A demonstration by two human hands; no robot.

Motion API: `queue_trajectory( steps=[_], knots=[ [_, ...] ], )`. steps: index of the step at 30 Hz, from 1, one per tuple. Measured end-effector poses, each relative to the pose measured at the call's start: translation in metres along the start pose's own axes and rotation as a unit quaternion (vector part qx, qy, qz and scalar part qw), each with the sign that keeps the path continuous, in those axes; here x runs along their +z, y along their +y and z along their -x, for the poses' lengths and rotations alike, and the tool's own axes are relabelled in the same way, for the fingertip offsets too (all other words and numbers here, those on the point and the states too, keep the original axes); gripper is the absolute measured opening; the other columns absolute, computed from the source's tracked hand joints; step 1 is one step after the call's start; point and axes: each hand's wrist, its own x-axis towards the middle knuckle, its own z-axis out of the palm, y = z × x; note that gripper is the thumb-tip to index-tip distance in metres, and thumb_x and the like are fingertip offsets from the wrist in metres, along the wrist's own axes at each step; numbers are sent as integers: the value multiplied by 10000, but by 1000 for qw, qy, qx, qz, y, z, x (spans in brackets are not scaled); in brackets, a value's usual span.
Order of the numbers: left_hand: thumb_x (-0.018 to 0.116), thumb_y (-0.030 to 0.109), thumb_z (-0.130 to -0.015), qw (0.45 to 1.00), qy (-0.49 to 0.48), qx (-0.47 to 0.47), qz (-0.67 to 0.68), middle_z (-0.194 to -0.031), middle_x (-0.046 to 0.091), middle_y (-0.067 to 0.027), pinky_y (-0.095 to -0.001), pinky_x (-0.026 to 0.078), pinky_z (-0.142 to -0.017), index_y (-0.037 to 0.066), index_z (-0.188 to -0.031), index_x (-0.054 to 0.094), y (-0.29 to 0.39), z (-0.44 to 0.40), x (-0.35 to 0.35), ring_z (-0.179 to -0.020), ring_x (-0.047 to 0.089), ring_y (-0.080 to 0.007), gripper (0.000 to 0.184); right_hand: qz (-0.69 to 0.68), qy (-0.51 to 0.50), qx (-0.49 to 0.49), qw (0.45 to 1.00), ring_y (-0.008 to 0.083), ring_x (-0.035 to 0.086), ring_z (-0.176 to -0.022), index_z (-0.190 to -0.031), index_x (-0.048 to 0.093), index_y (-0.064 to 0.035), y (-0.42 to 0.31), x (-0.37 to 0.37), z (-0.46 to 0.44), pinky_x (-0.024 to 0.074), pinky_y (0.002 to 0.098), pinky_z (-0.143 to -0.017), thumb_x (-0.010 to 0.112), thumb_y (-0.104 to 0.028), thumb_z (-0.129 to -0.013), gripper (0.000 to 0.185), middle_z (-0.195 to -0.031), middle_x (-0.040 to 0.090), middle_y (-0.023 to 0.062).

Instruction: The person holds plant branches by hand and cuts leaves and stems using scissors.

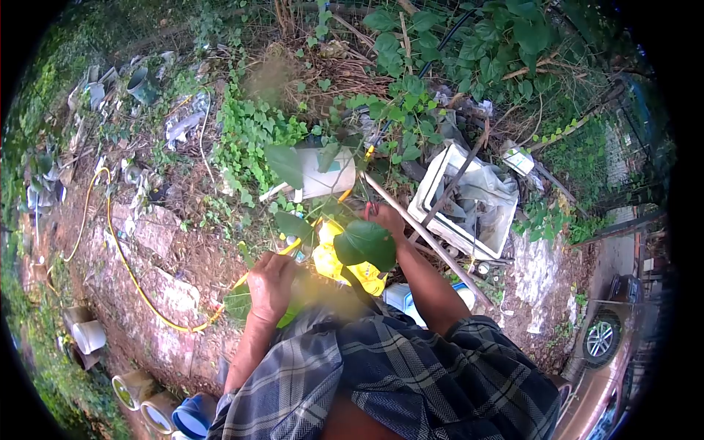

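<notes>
Leaf (pixel 364 246), broad and green, shows in front of a yellow bag (pixel 328 258), between the right hand (pixel 387 219), closed round a red object (pixel 371 210), and the left hand (pixel 270 284), curled beside a yellow hose (pixel 196 329). Whether the left pinches anything, I cannot tell.

Daylight here, brown ground (pixel 139 308) spreading at eight o'clock! Leafy vines (pixel 506 44) crowd one o'clock, and a car (pixel 612 367) sits at four.

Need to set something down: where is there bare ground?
Fairly bare brown soil lies between the yellow hose's curve and left hand; a whitish patch lies between the white rectangular box and brown car. Crowded around the right hand: broad green leaves, yellow plastic, beige pole.
</notes>
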Motion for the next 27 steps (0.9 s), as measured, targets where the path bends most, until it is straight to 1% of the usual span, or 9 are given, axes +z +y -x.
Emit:
queue_trajectory(
  steps=[2, 4, 7, 9, 12, 19, 22, 26, 27],
  knots=[
    [667, 28, -818, 1000, 4, 8, 8, -724, 599, -118, -373, 466, -570, 24, -843, 646, 2, -2, 1, -634, 616, -281, 32, 54, 15, -19, 998, 343, 649, -674, -845, 699, -59, 43, 21, -15, 479, 437, -624, 660, -554, -828, 496, -708, 643, 165],
    [670, 30, -815, 1000, -2, 6, 14, -724, 597, -119, -378, 463, -572, 23, -844, 646, 7, -2, 0, -636, 613, -289, 37, 120, 4, -18, 993, 369, 651, -688, -835, 680, -57, 30, 20, -17, 485, 447, -627, 650, -556, -834, 500, -715, 646, 169],
    [670, 34, -813, 994, -22, 100, -33, -723, 593, -121, -388, 460, -571, 21, -844, 647, 20, -7, -5, -637, 608, -299, 41, 167, -25, -21, 985, 388, 646, -690, -800, 653, -42, -70, 1, -14, 488, 456, -616, 644, -551, -844, 511, -705, 644, 169],
    [669, 34, -810, 995, -24, 95, -34, -724, 592, -122, -391, 459, -568, 21, -841, 645, 20, -7, -5, -638, 607, -304, 42, 219, -24, 7, 975, 394, 638, -672, -777, 642, -31, -79, 3, -23, 487, 462, -603, 639, -540, -854, 515, -690, 638, 168],
    [666, 35, -805, 998, -14, 63, -27, -727, 592, -121, -394, 459, -567, 23, -838, 640, 12, -4, -3, -643, 608, -307, 44, 251, 32, -33, 967, 407, 633, -653, -764, 636, -18, -60, 9, -25, 485, 473, -585, 632, -522, -864, 514, -669, 633, 179],
    [667, 70, -781, 1000, 3, -5, -19, -768, 619, -128, -433, 496, -637, 55, -813, 650, -4, -1, 0, -705, 624, -337, 39, 269, -18, 44, 962, 391, 654, -680, -814, 661, -60, 7, 0, 1, 494, 478, -595, 547, -501, -909, 466, -695, 654, 169],
    [671, 78, -779, 1000, -10, 7, -20, -767, 619, -129, -431, 495, -635, 53, -810, 647, -5, -2, 1, -708, 624, -339, 46, 265, 12, 63, 962, 375, 672, -709, -910, 683, -83, -3, 7, -4, 535, 460, -655, 677, -603, -781, 536, -735, 669, 144],
    [681, 48, -800, 998, -29, 53, 3, -740, 585, -122, -414, 463, -616, 29, -830, 633, -2, -3, 1, -676, 599, -330, 60, 283, 28, -41, 958, 387, 677, -703, -770, 698, -68, -23, 5, -32, 533, 482, -649, 704, -537, -775, 469, -702, 672, 189],
    [682, 50, -797, 998, -31, 53, -1, -742, 585, -120, -413, 465, -623, 30, -827, 632, -2, -2, 2, -684, 599, -330, 62, 320, -30, -18, 947, 405, 665, -751, -866, 704, -48, -42, -1, -38, 510, 490, -688, 703, -464, -805, 420, -736, 673, 195]
  ],
)
